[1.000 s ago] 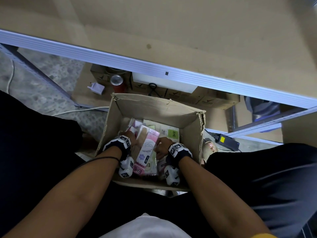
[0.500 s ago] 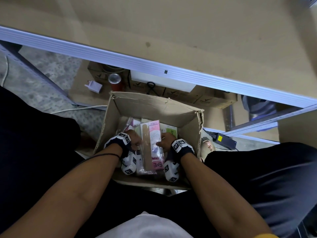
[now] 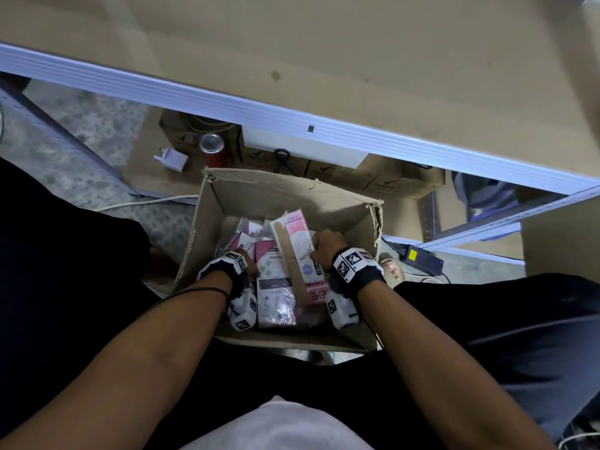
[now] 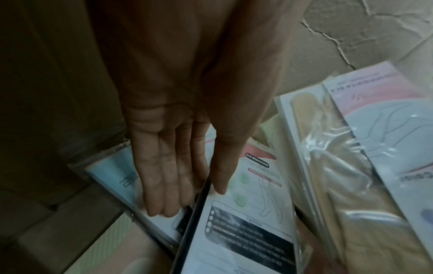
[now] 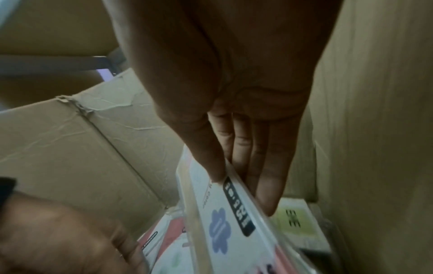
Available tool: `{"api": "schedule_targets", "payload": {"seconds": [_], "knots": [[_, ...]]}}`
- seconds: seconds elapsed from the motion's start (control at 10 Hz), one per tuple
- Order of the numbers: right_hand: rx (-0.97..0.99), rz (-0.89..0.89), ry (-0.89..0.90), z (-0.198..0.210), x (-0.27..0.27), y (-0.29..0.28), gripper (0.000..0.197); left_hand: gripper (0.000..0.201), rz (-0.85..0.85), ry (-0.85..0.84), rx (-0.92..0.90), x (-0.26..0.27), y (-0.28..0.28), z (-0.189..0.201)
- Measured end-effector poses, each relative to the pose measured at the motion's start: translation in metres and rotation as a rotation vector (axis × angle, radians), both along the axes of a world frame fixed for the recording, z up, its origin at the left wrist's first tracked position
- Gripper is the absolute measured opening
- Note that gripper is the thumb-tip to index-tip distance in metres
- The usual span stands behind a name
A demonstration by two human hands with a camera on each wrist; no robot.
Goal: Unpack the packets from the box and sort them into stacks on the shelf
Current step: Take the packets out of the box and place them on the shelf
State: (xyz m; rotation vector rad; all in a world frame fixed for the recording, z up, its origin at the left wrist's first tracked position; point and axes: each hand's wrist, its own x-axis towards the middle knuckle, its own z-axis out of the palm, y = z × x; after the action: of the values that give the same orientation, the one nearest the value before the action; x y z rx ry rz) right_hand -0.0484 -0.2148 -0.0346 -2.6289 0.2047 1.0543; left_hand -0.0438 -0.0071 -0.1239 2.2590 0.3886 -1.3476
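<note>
An open cardboard box [image 3: 276, 196] stands on the floor between my knees, with several flat packets inside. My left hand [image 3: 251, 269] pinches the edge of a white-backed packet [image 3: 276, 287] with printed text. In the left wrist view the thumb lies on top of this packet [image 4: 246, 222] and the straight fingers [image 4: 164, 185] go under its edge. My right hand [image 3: 319, 251] pinches a pink packet [image 3: 298, 248] that stands tilted above the rest. The right wrist view shows the thumb on the front of that packet [image 5: 222, 213] and the fingers [image 5: 269, 176] behind. The brown shelf board [image 3: 357, 60] spans the top.
A pale metal shelf edge [image 3: 292, 115] runs above the box. Under it sit a red can [image 3: 212, 149], a white plug adapter [image 3: 173, 159] and small cartons [image 3: 389, 183]. A black power brick [image 3: 418, 258] lies right of the box. A green-labelled packet [image 5: 293, 218] lies deep in the box.
The bundle both hands held upright has parted. My right hand has raised the pink packet up and to the right, while my left hand keeps the white-backed packet low.
</note>
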Motion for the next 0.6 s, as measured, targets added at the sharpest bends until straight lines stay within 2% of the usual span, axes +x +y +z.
{"api": "schedule_targets", "payload": {"seconds": [0.1, 0.3, 0.4, 0.5, 0.6], "knots": [[-0.038, -0.021, -0.057, 0.015, 0.0, -0.006, 0.017, 0.051, -0.037, 0.041, -0.025, -0.003, -0.003, -0.001], [-0.057, -0.001, -0.178, 0.047, 0.004, -0.008, 0.007, 0.037, 0.045, -0.126, -0.118, 0.008, -0.006, -0.003], [-0.058, 0.013, -0.225, 0.061, 0.009, -0.011, 0.004, 0.034, 0.198, -0.292, -0.18, 0.027, -0.001, 0.005], [-0.028, -0.015, -0.279, 0.07, 0.014, -0.017, 0.009, 0.033, 0.223, -0.41, -0.052, 0.035, 0.006, 0.008], [-0.039, -0.034, -0.337, 0.075, 0.018, -0.024, 0.01, 0.027, 0.164, -0.413, -0.072, 0.033, 0.009, 0.006]]}}
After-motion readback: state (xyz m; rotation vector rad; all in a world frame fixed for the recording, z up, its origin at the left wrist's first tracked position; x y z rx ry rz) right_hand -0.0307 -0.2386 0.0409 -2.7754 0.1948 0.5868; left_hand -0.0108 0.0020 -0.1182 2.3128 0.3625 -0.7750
